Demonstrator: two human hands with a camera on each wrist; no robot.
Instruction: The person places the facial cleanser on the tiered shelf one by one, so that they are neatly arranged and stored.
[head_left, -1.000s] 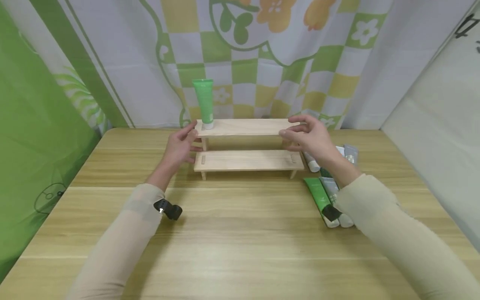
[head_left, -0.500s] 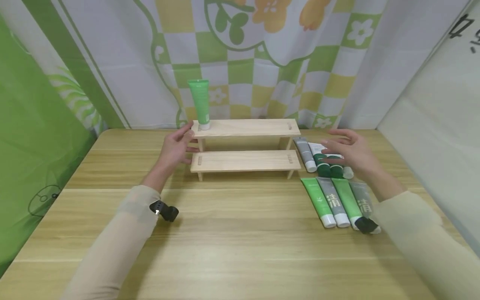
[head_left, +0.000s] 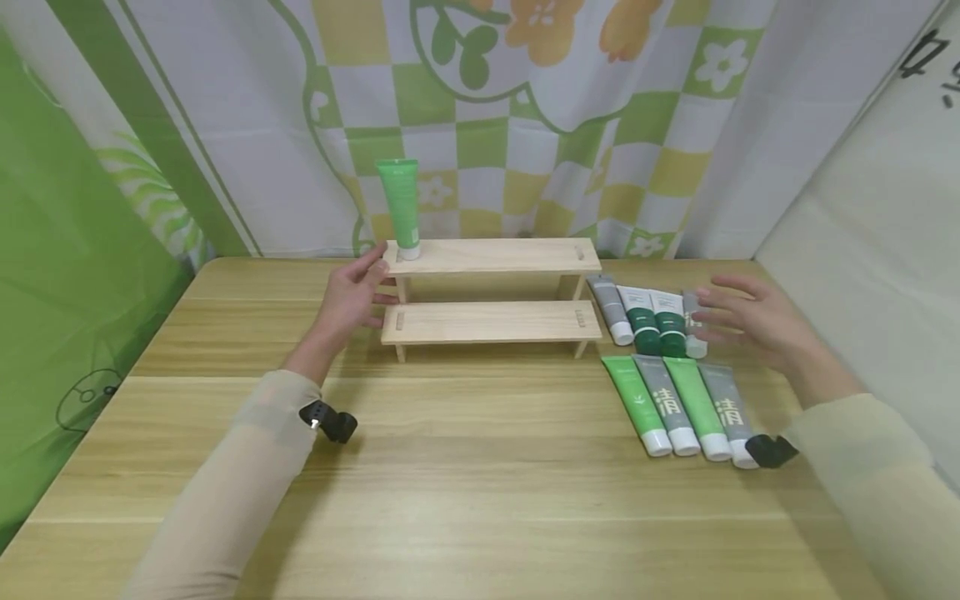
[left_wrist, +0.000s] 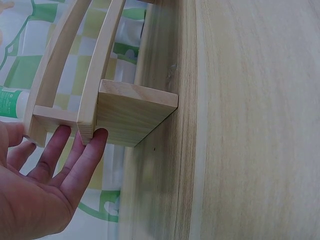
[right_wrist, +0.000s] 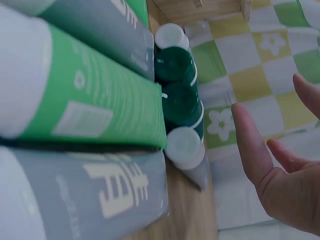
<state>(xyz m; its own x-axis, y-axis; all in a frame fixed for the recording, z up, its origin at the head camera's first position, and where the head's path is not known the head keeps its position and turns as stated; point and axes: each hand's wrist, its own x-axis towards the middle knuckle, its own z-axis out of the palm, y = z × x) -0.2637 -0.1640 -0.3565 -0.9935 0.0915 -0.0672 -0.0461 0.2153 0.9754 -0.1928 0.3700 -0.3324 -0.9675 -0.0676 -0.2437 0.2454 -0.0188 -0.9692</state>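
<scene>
At the left end of a two-tier wooden shelf (head_left: 491, 321), my left hand (head_left: 349, 293) touches the wood with extended fingers. The left wrist view shows its fingertips against the ends of the boards (left_wrist: 87, 117), thumb by the upper one. A green tube (head_left: 401, 204) stands upright on its white cap at the upper tier's left end. My right hand (head_left: 757, 321) is in the air at the right, holding nothing, fingers spread. Nearest to it is a grey tube (head_left: 694, 325) with a whitish cap, its edge partly covered by the fingers in the head view.
Right of the shelf, tubes lie in two rows. Behind are a grey tube (head_left: 611, 310) and two white-and-green tubes (head_left: 639, 320). In front, green tubes (head_left: 636, 400) alternate with grey tubes (head_left: 664, 400). A patterned curtain (head_left: 480, 150) hangs behind the wooden table (head_left: 450, 483).
My right hand has left the shelf's right end and moved right, past the tubes, uncovering them. My left hand stays at the shelf's left end. The head view has shifted slightly.
</scene>
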